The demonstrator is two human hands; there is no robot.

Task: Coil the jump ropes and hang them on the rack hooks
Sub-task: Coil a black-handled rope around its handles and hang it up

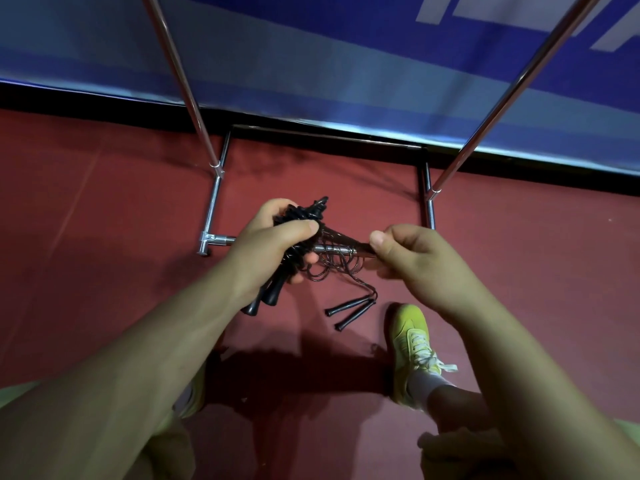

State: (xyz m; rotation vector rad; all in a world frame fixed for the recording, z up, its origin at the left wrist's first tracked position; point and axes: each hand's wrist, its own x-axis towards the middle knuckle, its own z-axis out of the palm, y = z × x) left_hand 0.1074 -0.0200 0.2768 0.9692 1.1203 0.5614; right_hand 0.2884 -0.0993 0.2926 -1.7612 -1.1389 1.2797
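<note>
My left hand [277,237] grips a bundle of black jump-rope handles [301,213]; their ends stick out above the fist and below it [266,299]. Thin black cords [332,265] run from the bundle to my right hand [408,251], which pinches them between thumb and fingers. Loose loops of cord hang between the two hands. Two more black handles [349,311] lie on the red floor below the loops. The metal rack's base bar [332,250] runs behind the cords, and its two uprights [183,81] rise toward the top of the view. No hooks are in view.
The rack's base frame [325,135] stands on a red floor [104,202] close to a blue and white banner wall [311,64]. My foot in a yellow-green shoe [412,344] is planted at the lower right, beside my knee.
</note>
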